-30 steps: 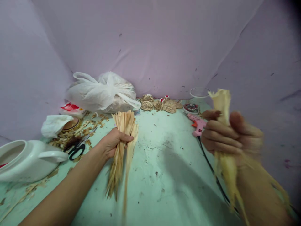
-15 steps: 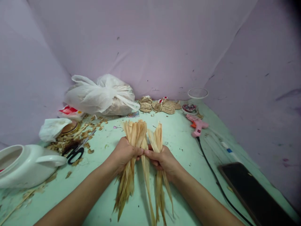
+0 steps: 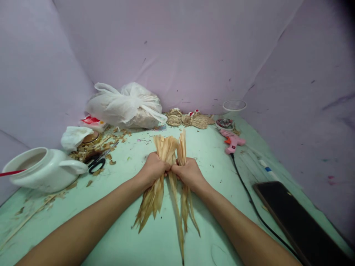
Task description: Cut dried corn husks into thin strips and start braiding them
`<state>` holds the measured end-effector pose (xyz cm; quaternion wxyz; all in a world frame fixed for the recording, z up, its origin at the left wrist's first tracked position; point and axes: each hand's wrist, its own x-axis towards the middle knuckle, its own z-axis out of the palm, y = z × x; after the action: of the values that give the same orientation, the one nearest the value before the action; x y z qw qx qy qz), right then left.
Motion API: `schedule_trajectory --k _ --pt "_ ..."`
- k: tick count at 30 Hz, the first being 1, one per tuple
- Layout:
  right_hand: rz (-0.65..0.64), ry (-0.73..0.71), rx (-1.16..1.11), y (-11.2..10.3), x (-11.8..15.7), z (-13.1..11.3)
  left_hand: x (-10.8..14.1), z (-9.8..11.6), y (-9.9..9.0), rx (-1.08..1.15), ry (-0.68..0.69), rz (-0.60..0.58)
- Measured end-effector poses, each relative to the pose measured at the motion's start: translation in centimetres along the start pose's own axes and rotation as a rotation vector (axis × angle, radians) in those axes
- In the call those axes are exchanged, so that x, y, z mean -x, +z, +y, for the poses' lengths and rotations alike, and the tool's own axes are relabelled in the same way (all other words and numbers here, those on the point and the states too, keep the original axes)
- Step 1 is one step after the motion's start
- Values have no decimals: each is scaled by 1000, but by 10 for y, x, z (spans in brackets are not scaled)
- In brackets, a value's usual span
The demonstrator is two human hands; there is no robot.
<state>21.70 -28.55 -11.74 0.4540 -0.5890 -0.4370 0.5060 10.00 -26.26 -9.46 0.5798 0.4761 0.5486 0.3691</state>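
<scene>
Over the middle of the green table, my left hand [image 3: 154,169] is closed around a thick bundle of dried corn husks [image 3: 165,147]. Its pale ends fan out above the fist, and brownish tips hang below. My right hand [image 3: 189,173] grips a thinner bunch of corn husks [image 3: 181,147], upright beside the first. Both hands touch at the thumbs. Between them a long narrow husk strip [image 3: 175,205] hangs down toward me; which hand pinches it I cannot tell.
At left stand a white ceramic pot [image 3: 52,170], black-handled scissors [image 3: 97,164] and husk scraps. A white plastic bag [image 3: 127,107] and woven pieces [image 3: 196,120] lie at the back. On the right are a pink glue gun [image 3: 232,141], its black cord [image 3: 245,190] and a dark phone [image 3: 299,223].
Both hands have moved slightly up and away from me with the husks. The right-hand bunch is now closer to the left one. The camera view has shifted a little.
</scene>
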Motion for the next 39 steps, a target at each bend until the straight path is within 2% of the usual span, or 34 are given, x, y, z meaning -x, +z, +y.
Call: schedule_trajectory --k 6,15,19,25,28,30,33,36,39 --pt "51 -41 -69 4 4 -4 -7 -9 -1 43 3 23" --pt "18 -53 -383 -7 2 5 -8 -13 -7 129 -122 53" --pt "-120 -67 -564 -27 3 -5 -9 -13 -14 223 -114 94" --pt "-277 -209 -857 -87 22 -43 -18 -13 -35 364 -92 183" --pt "-531 -219 -1173 -105 27 -47 -20 -12 -43 413 -104 166" --pt "-634 -179 -1261 -108 26 -44 -19 -11 -47 444 -116 134" --pt "-693 -180 -1266 -110 23 -39 -16 -10 -52 490 -137 72" --pt "-678 -176 -1079 -122 25 -40 -16 -9 -57 542 -159 14" --pt "-641 -108 -869 -134 33 -42 -18 -11 -61 609 -180 -30"
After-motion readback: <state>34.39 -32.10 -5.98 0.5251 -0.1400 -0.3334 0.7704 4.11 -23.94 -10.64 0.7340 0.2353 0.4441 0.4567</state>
